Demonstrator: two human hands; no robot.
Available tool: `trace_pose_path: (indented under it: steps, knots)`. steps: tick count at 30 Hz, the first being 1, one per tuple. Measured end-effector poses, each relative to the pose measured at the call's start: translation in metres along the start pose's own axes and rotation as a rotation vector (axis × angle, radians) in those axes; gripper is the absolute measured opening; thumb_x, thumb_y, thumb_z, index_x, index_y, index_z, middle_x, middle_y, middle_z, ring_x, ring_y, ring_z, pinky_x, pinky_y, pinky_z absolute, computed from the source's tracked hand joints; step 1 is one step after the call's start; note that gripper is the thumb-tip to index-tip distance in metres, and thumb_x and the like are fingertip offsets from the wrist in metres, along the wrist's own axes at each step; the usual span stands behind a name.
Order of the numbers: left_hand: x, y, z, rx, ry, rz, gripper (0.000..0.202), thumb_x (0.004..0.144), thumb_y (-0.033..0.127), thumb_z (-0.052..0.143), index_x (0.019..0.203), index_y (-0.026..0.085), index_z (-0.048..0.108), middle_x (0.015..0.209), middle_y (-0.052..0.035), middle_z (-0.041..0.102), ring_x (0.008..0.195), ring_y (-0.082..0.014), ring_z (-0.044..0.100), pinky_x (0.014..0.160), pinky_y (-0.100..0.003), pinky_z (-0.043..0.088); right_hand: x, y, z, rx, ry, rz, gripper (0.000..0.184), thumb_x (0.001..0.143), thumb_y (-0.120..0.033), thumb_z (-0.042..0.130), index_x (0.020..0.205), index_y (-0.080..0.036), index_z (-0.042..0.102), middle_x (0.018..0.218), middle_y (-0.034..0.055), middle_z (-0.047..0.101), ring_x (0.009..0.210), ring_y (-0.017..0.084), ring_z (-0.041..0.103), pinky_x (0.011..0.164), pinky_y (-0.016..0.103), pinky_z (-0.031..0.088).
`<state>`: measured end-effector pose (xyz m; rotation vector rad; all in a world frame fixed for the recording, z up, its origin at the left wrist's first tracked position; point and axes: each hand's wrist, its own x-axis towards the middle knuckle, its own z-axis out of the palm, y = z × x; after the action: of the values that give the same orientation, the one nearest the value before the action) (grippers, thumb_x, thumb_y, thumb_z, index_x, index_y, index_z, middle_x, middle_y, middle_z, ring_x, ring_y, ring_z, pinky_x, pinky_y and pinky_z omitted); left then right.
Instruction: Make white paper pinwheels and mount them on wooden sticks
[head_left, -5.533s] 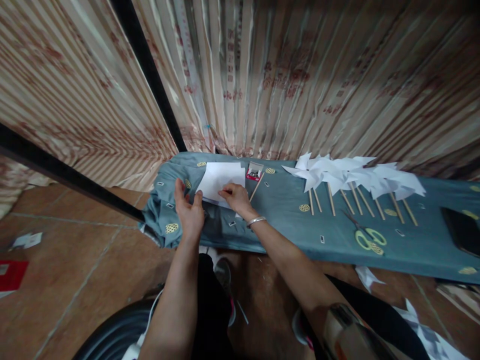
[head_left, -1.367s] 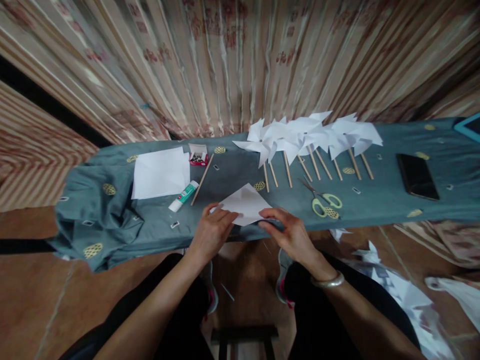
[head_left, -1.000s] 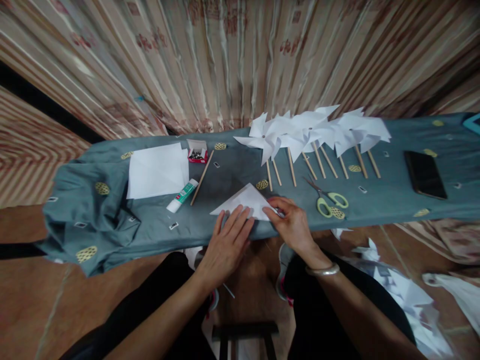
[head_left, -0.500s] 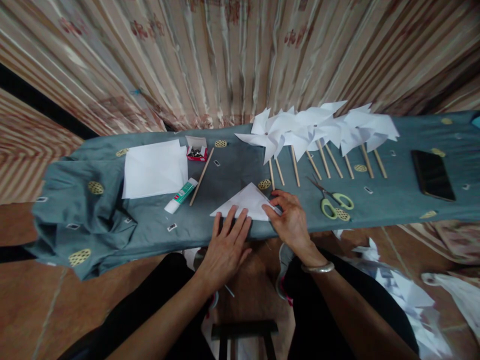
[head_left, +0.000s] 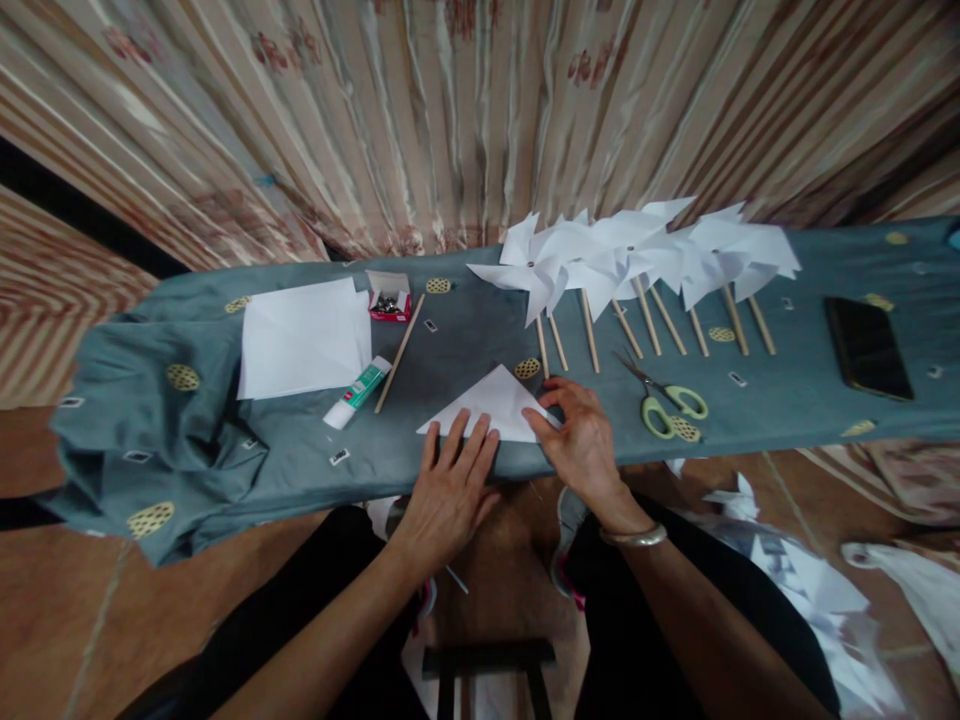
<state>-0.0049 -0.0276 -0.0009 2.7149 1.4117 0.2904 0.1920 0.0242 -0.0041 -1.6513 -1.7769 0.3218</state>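
Note:
A white sheet of paper folded into a triangle (head_left: pixel 498 402) lies at the near edge of the cloth-covered table, its peak pointing away from me. My left hand (head_left: pixel 450 480) rests flat with spread fingers on the triangle's lower left part. At the right corner, my right hand (head_left: pixel 579 435) pinches the paper between thumb and curled fingers. Green-handled scissors (head_left: pixel 661 397) lie partly spread to the right of that hand. Left of the triangle are a wooden stick (head_left: pixel 400 352) and a green and white glue stick (head_left: pixel 357 393).
A stack of white paper (head_left: pixel 300 340) lies at left beside a small red box of metal pins (head_left: pixel 389 297). Several paper pinwheels (head_left: pixel 630 250) on sticks line the back right. A black phone (head_left: pixel 868 347) lies far right. Paper scraps (head_left: pixel 817 590) sit on the floor.
The view has shifted very slightly. Both hands stay at nearly the same places on the folded paper, and nothing else has visibly moved.

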Motion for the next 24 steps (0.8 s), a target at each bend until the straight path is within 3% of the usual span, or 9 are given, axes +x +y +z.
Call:
trace_pose_path:
  steps: [15, 18, 21, 24]
  knots:
    - [0.002, 0.001, -0.002, 0.012, -0.014, -0.005, 0.070, 0.087, 0.039, 0.060, 0.145, 0.009, 0.036, 0.153, -0.0164, 0.036, 0.144, -0.0384, 0.024, 0.114, -0.063, 0.022, 0.001, 0.002, 0.001, -0.037, -0.005, -0.023, 0.021, 0.089, -0.039, 0.058, 0.088, -0.019, 0.063, 0.114, 0.0134, 0.066, 0.104, 0.030, 0.058, 0.092, 0.046, 0.047]
    - [0.002, 0.000, -0.001, 0.024, -0.015, -0.003, 0.070, 0.086, 0.040, 0.060, 0.145, 0.010, 0.036, 0.153, -0.0165, 0.036, 0.144, -0.0385, 0.024, 0.114, -0.062, 0.021, -0.003, 0.000, 0.000, -0.072, -0.008, -0.050, 0.033, 0.091, -0.043, 0.054, 0.105, -0.015, 0.063, 0.120, 0.0159, 0.064, 0.109, 0.031, 0.056, 0.095, 0.047, 0.046]
    - [0.002, 0.001, 0.001, 0.032, -0.021, -0.007, 0.070, 0.086, 0.040, 0.060, 0.146, 0.011, 0.036, 0.153, -0.0159, 0.036, 0.145, -0.0382, 0.024, 0.115, -0.062, 0.020, -0.009, -0.006, 0.001, -0.134, -0.016, -0.096, 0.056, 0.090, -0.050, 0.054, 0.127, -0.009, 0.052, 0.133, 0.0216, 0.055, 0.121, 0.034, 0.050, 0.100, 0.050, 0.043]
    - [0.003, 0.002, 0.001, 0.036, -0.032, -0.016, 0.072, 0.086, 0.041, 0.060, 0.147, 0.012, 0.035, 0.154, -0.0159, 0.036, 0.145, -0.0379, 0.024, 0.115, -0.062, 0.021, -0.014, -0.013, 0.005, -0.205, -0.039, -0.120, 0.065, 0.090, -0.053, 0.052, 0.136, -0.007, 0.045, 0.142, 0.0233, 0.047, 0.129, 0.036, 0.044, 0.102, 0.053, 0.040]
